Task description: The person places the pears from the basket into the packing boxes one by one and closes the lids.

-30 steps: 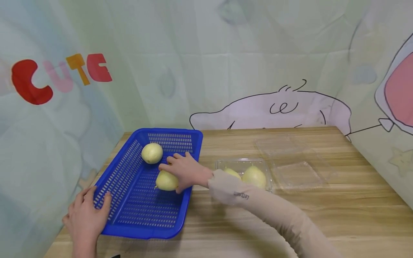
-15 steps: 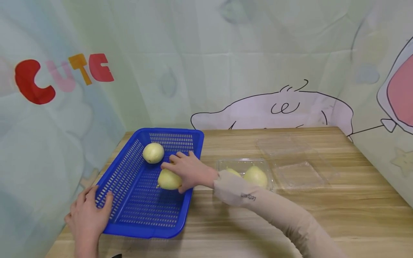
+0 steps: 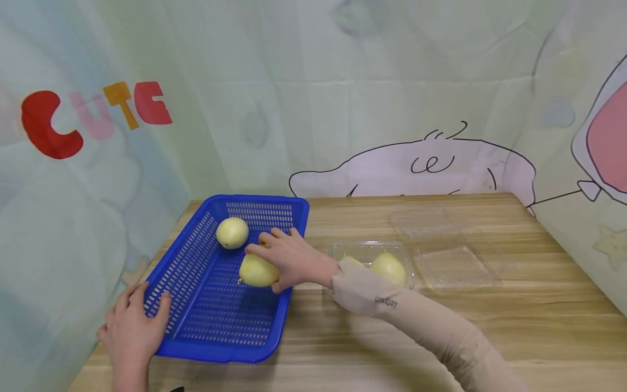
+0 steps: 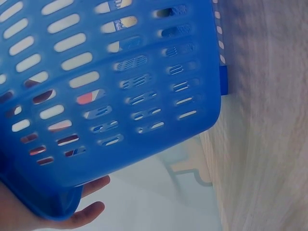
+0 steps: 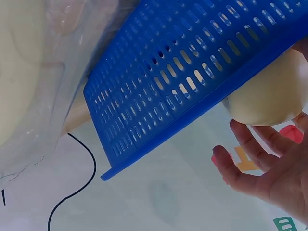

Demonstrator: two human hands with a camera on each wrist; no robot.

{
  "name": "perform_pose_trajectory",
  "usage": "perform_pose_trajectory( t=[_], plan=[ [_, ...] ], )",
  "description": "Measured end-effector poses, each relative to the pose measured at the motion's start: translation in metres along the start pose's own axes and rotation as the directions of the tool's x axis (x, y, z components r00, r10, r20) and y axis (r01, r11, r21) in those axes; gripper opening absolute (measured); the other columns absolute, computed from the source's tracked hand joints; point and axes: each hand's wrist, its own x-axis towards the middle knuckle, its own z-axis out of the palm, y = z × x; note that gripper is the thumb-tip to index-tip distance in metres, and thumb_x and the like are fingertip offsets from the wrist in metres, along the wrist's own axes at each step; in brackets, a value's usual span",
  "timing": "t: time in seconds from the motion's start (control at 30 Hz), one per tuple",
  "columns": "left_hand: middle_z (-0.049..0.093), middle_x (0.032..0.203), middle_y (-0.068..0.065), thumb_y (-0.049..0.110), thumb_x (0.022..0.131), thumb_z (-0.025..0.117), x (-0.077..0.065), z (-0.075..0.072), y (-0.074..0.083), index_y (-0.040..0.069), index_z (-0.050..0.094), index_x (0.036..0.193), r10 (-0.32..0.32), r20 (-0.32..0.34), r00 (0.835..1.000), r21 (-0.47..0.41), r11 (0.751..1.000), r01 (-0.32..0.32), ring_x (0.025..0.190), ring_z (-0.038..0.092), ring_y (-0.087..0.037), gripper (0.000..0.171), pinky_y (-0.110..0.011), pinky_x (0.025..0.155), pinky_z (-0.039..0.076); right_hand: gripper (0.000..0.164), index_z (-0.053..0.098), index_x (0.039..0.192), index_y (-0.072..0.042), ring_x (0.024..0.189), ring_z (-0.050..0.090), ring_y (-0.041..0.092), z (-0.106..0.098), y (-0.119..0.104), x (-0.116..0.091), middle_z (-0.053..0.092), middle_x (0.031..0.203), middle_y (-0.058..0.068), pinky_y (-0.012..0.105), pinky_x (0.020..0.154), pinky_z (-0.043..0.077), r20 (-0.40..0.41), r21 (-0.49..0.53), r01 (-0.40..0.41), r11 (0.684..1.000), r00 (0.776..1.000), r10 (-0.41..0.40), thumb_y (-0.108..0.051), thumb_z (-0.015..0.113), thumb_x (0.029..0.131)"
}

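Observation:
My right hand (image 3: 296, 264) grips a pale yellow pear (image 3: 256, 270) above the floor of the blue plastic basket (image 3: 215, 353), near its right side wall. In the right wrist view this pear (image 5: 269, 94) shows just over the basket rim, with fingertips against it. My left hand (image 3: 134, 326) holds the basket's left rim, thumb on the inner side; the left wrist view shows its fingers (image 4: 89, 214) at the rim. A second pear (image 3: 232, 233) lies in the basket's far left corner. Two pears, one of them partly hidden by my sleeve (image 3: 388, 268), sit in a clear plastic box.
The clear box (image 3: 364, 246) stands right of the basket. Farther right lie more clear plastic containers (image 3: 453, 264), hard to make out. They all rest on a wooden table (image 3: 539, 326), with a printed curtain (image 3: 274, 81) along its back and sides.
My right hand, with the pear in its grip, has moved slightly to the right and up. The left hand stays on the basket rim.

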Motion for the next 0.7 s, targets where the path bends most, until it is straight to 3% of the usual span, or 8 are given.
perform_pose_trajectory(
  t=[0.7],
  plan=[
    [0.027, 0.140, -0.024, 0.041, 0.089, 0.038, 0.000, -0.001, 0.000, 0.000, 0.033, 0.134, -0.004, 0.005, 1.000, -0.004, 1.000, 0.004, 0.119, 0.025, -0.052, 0.061, -0.066, 0.086, 0.020, 0.075, 0.043, 0.126, -0.027, 0.099, 0.044, 0.014, -0.020, 0.011, -0.014, 0.049, 0.112, -0.003, 0.032, 0.071, 0.036, -0.115, -0.031, 0.005, 1.000, 0.993, -0.009, -0.046, 0.071, 0.059]
  ],
)
